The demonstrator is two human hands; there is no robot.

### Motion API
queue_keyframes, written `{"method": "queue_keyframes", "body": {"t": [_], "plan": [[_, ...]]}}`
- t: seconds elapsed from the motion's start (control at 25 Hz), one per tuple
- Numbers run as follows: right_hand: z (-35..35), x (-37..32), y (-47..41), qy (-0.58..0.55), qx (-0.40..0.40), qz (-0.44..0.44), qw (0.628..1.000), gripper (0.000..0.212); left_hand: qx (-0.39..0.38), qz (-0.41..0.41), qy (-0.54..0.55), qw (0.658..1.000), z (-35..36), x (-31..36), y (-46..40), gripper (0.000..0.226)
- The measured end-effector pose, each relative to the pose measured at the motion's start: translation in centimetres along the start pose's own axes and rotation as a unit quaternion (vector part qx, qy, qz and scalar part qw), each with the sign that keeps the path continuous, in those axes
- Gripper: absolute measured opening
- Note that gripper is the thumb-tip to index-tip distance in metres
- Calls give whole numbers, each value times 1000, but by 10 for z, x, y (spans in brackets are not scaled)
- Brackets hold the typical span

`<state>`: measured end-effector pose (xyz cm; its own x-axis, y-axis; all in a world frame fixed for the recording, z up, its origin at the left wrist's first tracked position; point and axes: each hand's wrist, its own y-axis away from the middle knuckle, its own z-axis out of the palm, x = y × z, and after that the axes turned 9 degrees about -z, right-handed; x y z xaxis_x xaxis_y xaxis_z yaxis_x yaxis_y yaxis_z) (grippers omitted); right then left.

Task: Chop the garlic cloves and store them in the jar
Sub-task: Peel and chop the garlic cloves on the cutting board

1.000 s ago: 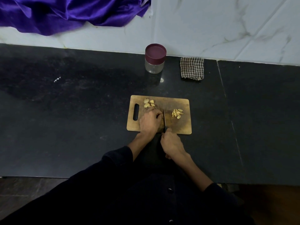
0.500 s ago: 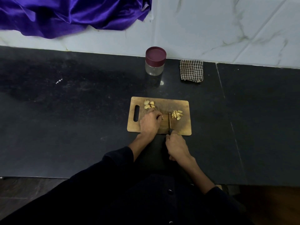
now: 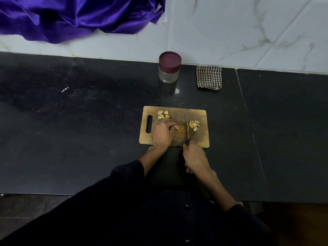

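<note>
Garlic clove [image 3: 176, 128] at board [image 3: 202, 139] centre, pinched under our left hand [image 3: 162, 134] fingertips. Our right hand [image 3: 195, 159] wrapped round knife [image 3: 187, 129] handle, blade upright just left of chopped pile [image 3: 193, 125]. Whole cloves [image 3: 163, 114] at board's upper left. Jar [image 3: 169, 67], lid on, above board at desk [image 3: 71, 130] back edge. Checked cloth [image 3: 209, 77] right of jar. Purple fabric [image 3: 76, 16] upper left of frame.

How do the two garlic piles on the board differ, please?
The left pile lies at the board's far edge, beyond the left hand, in larger chunks; the right pile sits mid-board, right of the knife blade, in thinner slivers. The left pile looks browner, the right pile paler yellow. Both rest loose on the board.
</note>
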<state>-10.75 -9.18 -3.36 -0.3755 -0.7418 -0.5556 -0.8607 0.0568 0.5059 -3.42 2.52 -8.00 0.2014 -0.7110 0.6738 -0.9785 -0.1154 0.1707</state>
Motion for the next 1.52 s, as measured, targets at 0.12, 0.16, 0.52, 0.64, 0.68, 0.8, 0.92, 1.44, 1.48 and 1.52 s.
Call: {"method": "queue_keyframes", "body": {"t": [0.12,0.16,0.52,0.64,0.68,0.8,0.92,1.44,1.48,1.52], "plan": [[0,-3,1,1,0,0,1000,23,-7,2,33,999,0,-5,-2,18],[0,-3,2,1,-1,0,1000,24,-8,0,42,999,0,-7,-3,18],[8,-11,-2,38,-18,-51,998,25,4,-12,38,999,-2,-1,-3,16],[11,-11,-4,40,-16,-53,998,27,7,-16,32,999,-2,2,-2,16],[12,-11,-5,39,-16,-53,998,27,6,-16,32,999,-3,2,-3,15],[14,-11,-6,42,-19,-48,998,27,9,-17,28,999,-1,2,-3,15],[16,-14,-10,62,-16,-35,997,29,4,-24,20,1000,1,1,-4,15],[15,-17,-8,75,-40,-3,996,31,-13,-36,16,999,1,3,-6,14],[15,-16,-7,73,-39,-7,997,30,-12,-37,17,999,1,3,-5,13],[15,-14,-5,73,-37,-12,997,29,-11,-37,20,999,1,3,-5,13]]}}
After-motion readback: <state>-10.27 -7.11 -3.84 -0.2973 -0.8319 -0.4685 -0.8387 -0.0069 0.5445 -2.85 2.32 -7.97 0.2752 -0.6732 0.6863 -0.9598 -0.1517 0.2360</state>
